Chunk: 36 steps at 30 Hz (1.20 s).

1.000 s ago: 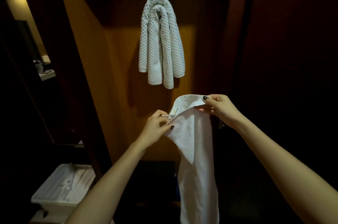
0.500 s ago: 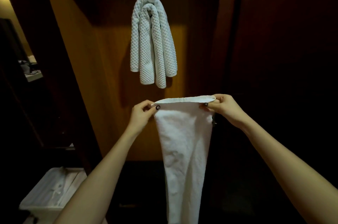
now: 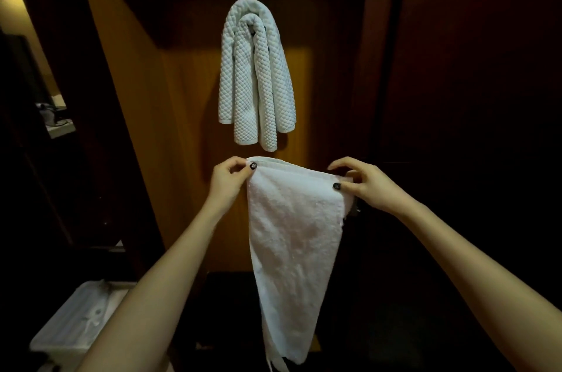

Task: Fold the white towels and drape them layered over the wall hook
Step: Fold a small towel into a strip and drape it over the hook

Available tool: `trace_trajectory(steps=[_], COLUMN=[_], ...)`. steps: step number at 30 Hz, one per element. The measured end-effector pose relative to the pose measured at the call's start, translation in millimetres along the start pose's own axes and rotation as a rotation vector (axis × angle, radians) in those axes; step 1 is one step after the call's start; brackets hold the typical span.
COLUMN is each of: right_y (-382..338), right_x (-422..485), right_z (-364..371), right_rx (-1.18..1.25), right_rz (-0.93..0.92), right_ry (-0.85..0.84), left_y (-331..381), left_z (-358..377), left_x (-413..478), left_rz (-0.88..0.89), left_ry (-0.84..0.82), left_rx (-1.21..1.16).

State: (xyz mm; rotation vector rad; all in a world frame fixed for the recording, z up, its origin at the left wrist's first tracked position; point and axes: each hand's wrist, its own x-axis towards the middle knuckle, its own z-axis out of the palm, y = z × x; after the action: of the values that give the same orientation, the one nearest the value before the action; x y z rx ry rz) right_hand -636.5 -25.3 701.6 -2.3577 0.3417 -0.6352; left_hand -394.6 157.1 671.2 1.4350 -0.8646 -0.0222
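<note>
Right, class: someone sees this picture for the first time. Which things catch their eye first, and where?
The pale waffle towels draped in layers high on the wooden wall, centre, stand out. Just below, a smooth white towel hangs long, its top corners pinched by the left hand and right hand.

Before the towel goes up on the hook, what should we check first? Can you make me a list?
1. The left hand pinches one top corner of the smooth towel: ok.
2. The right hand pinches the other top corner: ok.
3. Top edge stretched between the hands: ok.
4. Layers lined up: not ok, uneven ends dangle at the bottom.
5. The knobbly towels hang draped above: ok.
6. Room left on the hook: cannot tell, it is hidden under them.
</note>
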Motion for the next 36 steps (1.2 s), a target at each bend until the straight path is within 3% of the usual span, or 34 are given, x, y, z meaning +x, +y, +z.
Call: trace_trajectory(steps=[10, 15, 18, 26, 31, 36], right_y=[-11.6, -17.3, -15.8, -21.9, -25.3, -19.0], right_x=[-2.1, -1.0, -0.7, 7.6, 11.5, 12.6], right_z=[5.6, 10.4, 11.7, 21.2, 16.2, 3.2], right_rx=[0.136, -0.172, -0.237, -0.085, -0.179, -0.288], right_rz=[0.013, 0.017, 0.034, 0.060, 0.049, 0.050], right_ry=[-0.126, -0.152, -0.089, 0.224, 0.250, 0.261], left_y=[1.0, 1.9, 4.7, 8.1, 9.9, 17.1], left_z=[-8.2, -17.5, -21.1, -30.8, -34.9, -35.2], left_x=[1.4, -1.0, -2.4, -5.7, -10.6, -18.3], left_rz=[-0.042, -0.007, 0.006, -0.039, -0.057, -0.127], left_ry=[0.044, 0.072, 0.058, 0.027, -0.022, -0.223], left_rx=[-0.002, -0.003, 0.034, 0.068, 0.053, -0.126])
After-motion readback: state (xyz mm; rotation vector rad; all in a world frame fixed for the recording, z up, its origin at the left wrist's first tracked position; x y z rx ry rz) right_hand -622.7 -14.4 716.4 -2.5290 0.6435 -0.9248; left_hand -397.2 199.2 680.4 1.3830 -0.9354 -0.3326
